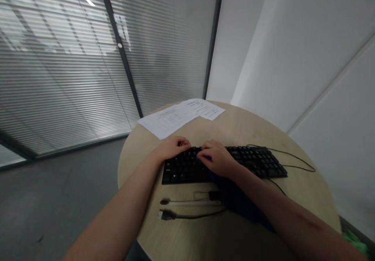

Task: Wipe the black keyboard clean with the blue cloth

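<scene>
A black keyboard [187,171] lies across the round table. My left hand [175,147] is at its far left corner, fingers curled at the back edge and thumb over the top keys. Over the middle of the keys is my right hand [216,157], its fingers pinched on a dark blue cloth [234,198]. The cloth hangs down under my right forearm onto the table. Nearer to me lie a thin brush [190,202] with a pale handle, a wire puller [215,195] with a black grip, and a USB plug [167,214] on a dark cable.
Printed paper sheets [172,118] lie at the far left of the wooden table [249,126]. A thin black cord [299,166] loops right of the keyboard. Behind the table are a glass partition with blinds [164,58] and a white wall [293,58].
</scene>
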Motion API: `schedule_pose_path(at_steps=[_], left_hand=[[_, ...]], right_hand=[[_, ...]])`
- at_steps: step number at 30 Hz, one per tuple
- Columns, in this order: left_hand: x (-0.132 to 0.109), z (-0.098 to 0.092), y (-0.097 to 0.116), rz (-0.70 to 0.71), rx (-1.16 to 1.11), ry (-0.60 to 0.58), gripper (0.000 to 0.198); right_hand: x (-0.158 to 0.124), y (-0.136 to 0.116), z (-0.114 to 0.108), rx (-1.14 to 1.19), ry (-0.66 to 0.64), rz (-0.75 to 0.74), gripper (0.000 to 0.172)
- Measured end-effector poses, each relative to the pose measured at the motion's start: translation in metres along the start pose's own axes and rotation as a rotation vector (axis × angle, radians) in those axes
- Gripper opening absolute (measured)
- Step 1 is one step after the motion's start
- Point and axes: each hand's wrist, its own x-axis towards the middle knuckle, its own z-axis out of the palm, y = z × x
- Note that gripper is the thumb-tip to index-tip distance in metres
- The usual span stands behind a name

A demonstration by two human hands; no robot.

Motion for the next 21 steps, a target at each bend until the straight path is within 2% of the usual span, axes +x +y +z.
schedule_pose_path(at_steps=[5, 11, 15, 21], left_hand=[[-0.0012, -0.0013, 0.0008, -0.024, -0.013, 0.000, 0.035], [0.0008, -0.0020, -0.0014, -0.024, -0.037, -0.011, 0.035], [0.0014, -0.0032, -0.0045, -0.020, -0.042, -0.025, 0.035], [0.0015, -0.0041, -0.0077, -0.039, -0.060, -0.028, 0.033]], right_hand=[[0.0010, 0.0008, -0.0016, -0.005, -0.072, -0.036, 0.016], [0.0009, -0.0025, -0.0043, -0.028, -0.066, 0.005, 0.021], [0.0010, -0.0003, -0.0040, 0.038, -0.041, 0.023, 0.019], [-0.0025, 0.0066, -0.0089, 0.041, 0.034, 0.130, 0.019]])
